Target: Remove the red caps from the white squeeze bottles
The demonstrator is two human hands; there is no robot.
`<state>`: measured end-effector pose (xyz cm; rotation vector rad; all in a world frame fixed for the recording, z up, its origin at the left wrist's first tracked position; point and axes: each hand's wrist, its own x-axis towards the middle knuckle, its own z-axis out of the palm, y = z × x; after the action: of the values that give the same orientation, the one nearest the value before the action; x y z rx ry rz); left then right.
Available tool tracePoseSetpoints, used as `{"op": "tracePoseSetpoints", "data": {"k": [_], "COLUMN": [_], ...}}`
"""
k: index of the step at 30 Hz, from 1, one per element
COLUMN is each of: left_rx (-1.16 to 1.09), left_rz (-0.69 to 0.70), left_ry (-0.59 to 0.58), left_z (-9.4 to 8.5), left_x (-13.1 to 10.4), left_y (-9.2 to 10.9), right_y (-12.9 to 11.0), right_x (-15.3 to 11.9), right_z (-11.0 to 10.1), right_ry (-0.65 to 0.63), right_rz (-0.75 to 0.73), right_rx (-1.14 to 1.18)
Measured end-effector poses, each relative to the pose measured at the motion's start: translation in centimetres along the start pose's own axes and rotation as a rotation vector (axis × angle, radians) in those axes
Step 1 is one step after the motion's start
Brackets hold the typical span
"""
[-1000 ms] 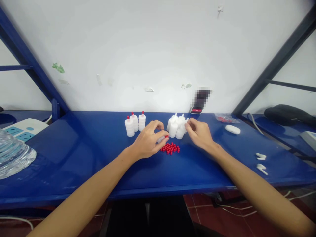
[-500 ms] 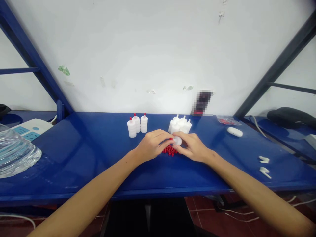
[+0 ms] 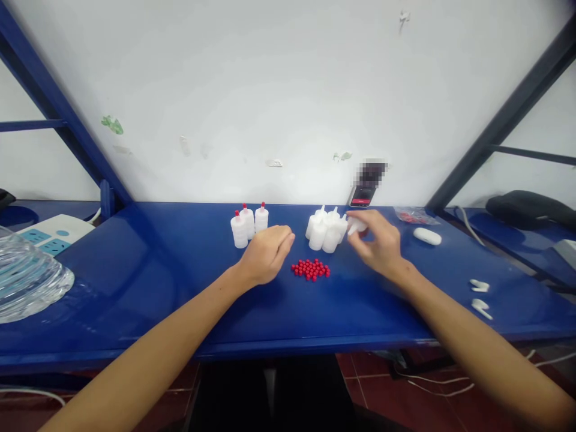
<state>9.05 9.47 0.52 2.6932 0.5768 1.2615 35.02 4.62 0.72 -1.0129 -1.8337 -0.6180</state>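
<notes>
My left hand (image 3: 269, 253) is closed in a fist above the table, just right of three white squeeze bottles (image 3: 240, 233) with red caps. Whatever its fingers hold is hidden from me. To the right, my right hand (image 3: 377, 241) pinches a white bottle (image 3: 357, 226), partly covered by the fingers. It is close against a cluster of several white bottles (image 3: 317, 235) with bare pointed nozzles. Between the hands, a loose patch of small red caps (image 3: 310, 269) lies on the blue table (image 3: 279, 318).
A phone (image 3: 365, 186) leans on the wall behind the bottles. Rightward are a plastic bag with red bits (image 3: 414, 216), a white earphone case (image 3: 427, 236) and two earphones (image 3: 481, 308). A power strip (image 3: 54, 234) and clear plastic object (image 3: 31, 279) sit at left.
My hands were together over the red caps, around a white bottle with a red cap. They have parted: the left moved leftward, the right moved right and up beside the bare-nozzle bottles.
</notes>
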Motion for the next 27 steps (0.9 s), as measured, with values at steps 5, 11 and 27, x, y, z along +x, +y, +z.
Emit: {"op": "tracePoseSetpoints", "data": {"k": [5, 11, 27], "left_rx": [0.127, 0.281, 0.264], "left_rz": [-0.151, -0.152, -0.049], "left_ry": [-0.324, -0.546, -0.631], "left_z": [-0.3, 0.0, -0.3], "left_x": [0.0, -0.5, -0.4], "left_y": [-1.3, -1.7, -1.8], "right_y": [1.2, 0.5, 0.6], "right_x": [-0.3, -0.2, -0.1], "right_z": [0.3, 0.8, 1.3], "right_ry": [-0.009, -0.053, -0.108], "right_rz": [0.358, 0.385, 0.399], "right_rx": [0.076, 0.148, 0.068]}}
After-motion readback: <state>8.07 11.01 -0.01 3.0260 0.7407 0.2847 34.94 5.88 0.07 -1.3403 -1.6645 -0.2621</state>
